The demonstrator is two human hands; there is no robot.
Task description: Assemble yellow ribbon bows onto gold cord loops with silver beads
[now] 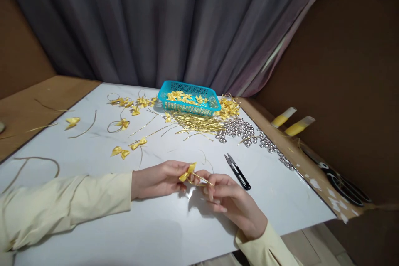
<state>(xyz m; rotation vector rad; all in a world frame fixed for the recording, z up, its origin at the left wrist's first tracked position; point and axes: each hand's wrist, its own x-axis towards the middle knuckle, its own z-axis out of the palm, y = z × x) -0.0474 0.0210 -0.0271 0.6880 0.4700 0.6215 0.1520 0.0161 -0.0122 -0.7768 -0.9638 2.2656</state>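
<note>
Between my two hands, above the white board, is a yellow ribbon bow [188, 172] with a gold cord [203, 179] running from it to the right. My left hand [162, 178] pinches the bow between thumb and fingers. The fingers of my right hand [222, 193] are closed on the gold cord. Black thread snips [238, 172] lie just beyond my right hand. Loose yellow bows [120, 152] rest on the board to the left, past my left hand. A bundle of gold cords [199, 123] lies farther back.
A blue basket [190, 110] holding yellow bows stands at the back, with more bows [229, 108] heaped beside it. Silver rings [238, 128] spread along the right. Black-handled scissors [339, 183] and two yellow tubes [283, 117] are at the right edge.
</note>
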